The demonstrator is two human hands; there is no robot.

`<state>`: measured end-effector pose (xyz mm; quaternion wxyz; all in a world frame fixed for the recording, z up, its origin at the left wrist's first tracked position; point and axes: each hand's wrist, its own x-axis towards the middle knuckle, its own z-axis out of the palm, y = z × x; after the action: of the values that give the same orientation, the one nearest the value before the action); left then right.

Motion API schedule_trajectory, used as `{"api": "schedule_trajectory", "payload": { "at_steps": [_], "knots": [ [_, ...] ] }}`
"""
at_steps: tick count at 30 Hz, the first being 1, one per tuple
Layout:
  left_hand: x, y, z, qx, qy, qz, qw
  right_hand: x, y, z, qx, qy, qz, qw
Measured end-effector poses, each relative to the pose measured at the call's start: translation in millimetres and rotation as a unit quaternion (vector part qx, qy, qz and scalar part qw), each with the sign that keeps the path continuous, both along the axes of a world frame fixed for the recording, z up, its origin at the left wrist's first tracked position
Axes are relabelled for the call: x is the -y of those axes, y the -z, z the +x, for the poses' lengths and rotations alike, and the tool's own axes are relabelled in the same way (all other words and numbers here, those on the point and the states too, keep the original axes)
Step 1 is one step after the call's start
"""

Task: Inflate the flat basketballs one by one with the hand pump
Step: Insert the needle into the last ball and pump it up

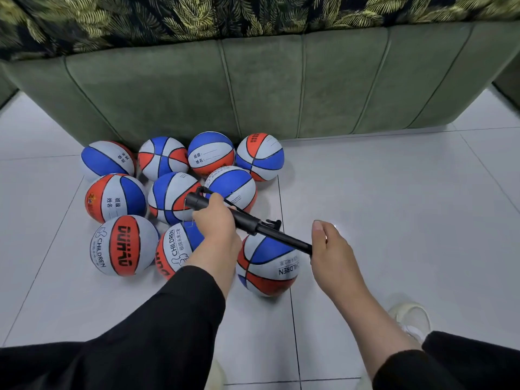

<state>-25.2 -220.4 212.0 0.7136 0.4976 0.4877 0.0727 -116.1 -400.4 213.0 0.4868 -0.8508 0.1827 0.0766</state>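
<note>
I've got black long sleeves on both arms: left sleeve [157,319] pushed up to approx mid-forearm, right sleeve [461,364] bunched higher, nr the elbow. Both hands bare. Just beside the right sleeve, one cream-white sneaker [412,319] w/ white laces.

A home living room: green sofa [281,88] on tiled floor [394,192].

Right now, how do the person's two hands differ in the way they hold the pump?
The left hand wraps around the thick barrel of the pump, fingers curled over it; the right hand grips the far end of the thin rod. The left hand is over the cluster of balls, beside the CHILDREN ball; the right hand is out over bare floor. Both wear black sleeves pushed back.
</note>
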Motion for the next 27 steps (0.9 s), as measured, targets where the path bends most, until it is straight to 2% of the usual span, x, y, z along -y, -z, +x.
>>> {"api": "schedule_trajectory", "payload": {
  "at_steps": [15, 22, 27],
  "knots": [
    [56, -18, -20, 0.030, 0.048, 0.022, 0.998, -33, -1, 14, 0.007, 0.027, 0.040, 0.999],
    [46, -17, -18, 0.029, 0.068, 0.007, 0.997, -30, -5, 10, 0.013, -0.004, 0.037, 0.999],
    [13, -17, 3, 0.017, 0.026, 0.011, 0.999, -6, -2, 4, 0.005, 0.011, 0.025, 1.000]
  ]
}}
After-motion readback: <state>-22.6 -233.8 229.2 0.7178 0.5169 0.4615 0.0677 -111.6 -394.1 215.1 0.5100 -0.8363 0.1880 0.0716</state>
